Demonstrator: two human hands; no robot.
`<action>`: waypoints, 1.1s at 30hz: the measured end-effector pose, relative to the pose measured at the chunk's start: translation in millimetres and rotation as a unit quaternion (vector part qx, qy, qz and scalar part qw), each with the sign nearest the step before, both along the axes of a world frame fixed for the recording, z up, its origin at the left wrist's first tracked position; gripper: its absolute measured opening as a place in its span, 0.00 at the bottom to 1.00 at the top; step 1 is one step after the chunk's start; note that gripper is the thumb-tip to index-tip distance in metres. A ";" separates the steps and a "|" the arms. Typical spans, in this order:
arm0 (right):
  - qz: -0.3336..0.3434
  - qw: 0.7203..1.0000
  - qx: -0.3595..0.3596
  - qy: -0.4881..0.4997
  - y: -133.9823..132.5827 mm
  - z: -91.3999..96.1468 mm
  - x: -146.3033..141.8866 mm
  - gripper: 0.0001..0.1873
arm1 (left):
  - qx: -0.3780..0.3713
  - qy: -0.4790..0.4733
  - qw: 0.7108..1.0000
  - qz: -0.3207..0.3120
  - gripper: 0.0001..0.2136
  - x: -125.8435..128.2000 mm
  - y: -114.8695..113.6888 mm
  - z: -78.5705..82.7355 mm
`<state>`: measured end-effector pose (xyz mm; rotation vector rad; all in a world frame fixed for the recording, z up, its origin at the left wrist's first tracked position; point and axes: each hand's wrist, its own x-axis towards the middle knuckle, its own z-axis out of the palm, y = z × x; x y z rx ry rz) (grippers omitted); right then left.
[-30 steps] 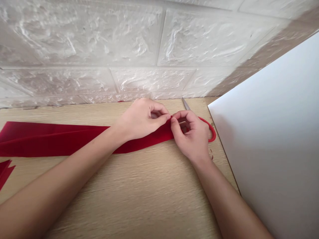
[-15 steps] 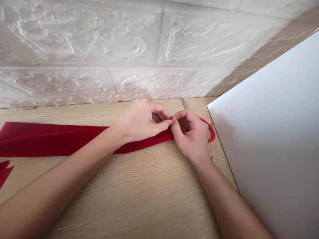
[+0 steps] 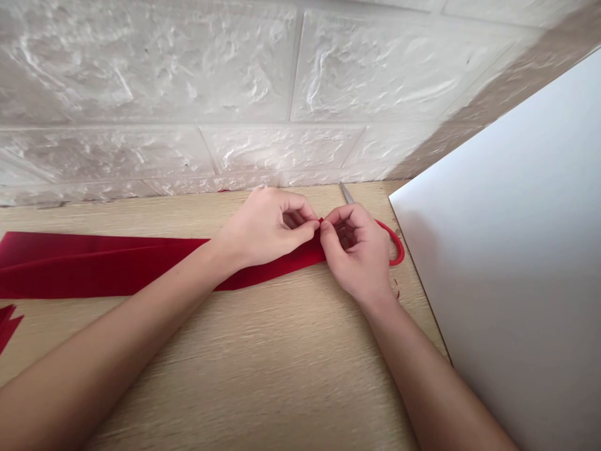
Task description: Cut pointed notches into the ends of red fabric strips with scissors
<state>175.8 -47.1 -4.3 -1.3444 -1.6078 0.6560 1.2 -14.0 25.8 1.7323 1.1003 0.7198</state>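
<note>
Left hand (image 3: 270, 228): thumb and index fingertips pinched together on the upper edge of the red strip (image 3: 103, 272), near its right end; remaining fingers curled under. Right hand (image 3: 359, 254): thumb and index likewise pinching the strip, just beside the left fingertips. A small red tip of material protrudes upward between the two pinches. Strip's right end partly hidden by the right hand.

Strip: runs leftward from the pinch, beneath the left wrist and forearm, out past the left edge of view. A lengthwise fold line shows on the left part; the area above it looks lighter.

Scissors (image 3: 397, 247): directly behind the right hand, red handle loop out to its right, grey blade tip pointing at the wall. Middle section covered; contact with the hand cannot be told.

Small red scraps (image 3: 397, 289) lie near the right wrist. Second red piece (image 3: 7, 327), pointed ends, at far left, below the strip. All on a light wood-grain table (image 3: 272, 369).

Beyond: white brick-patterned wall (image 3: 188, 75) along the back; white panel (image 3: 511, 250) at right.
</note>
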 end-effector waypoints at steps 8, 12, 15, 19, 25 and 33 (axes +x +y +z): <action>0.017 0.998 0.003 0.060 1.5 -3.1 -0.5 0.09 | 0.007 -0.012 1.000 0.006 0.05 -0.3 0.2 -3.2; 0.020 0.997 0.003 0.075 1.5 -3.0 -0.7 0.12 | 0.017 -0.014 1.000 0.015 0.05 0.9 0.3 -4.4; 0.017 0.998 -0.012 0.058 1.2 -2.0 0.0 0.08 | 0.020 -0.023 0.999 0.026 0.05 0.8 0.2 -4.5; 0.009 1.000 -0.027 -0.001 1.0 -0.1 0.6 0.03 | 0.037 -0.026 0.998 0.047 0.05 -2.8 1.7 -3.2; 0.007 0.999 -0.029 -0.023 1.7 2.8 0.0 0.07 | 0.061 -0.018 0.997 0.045 0.05 -5.3 4.2 -2.1; 0.006 0.999 0.007 -0.037 0.2 2.3 0.6 0.07 | 0.051 -0.027 0.998 0.040 0.05 -5.4 6.2 -6.8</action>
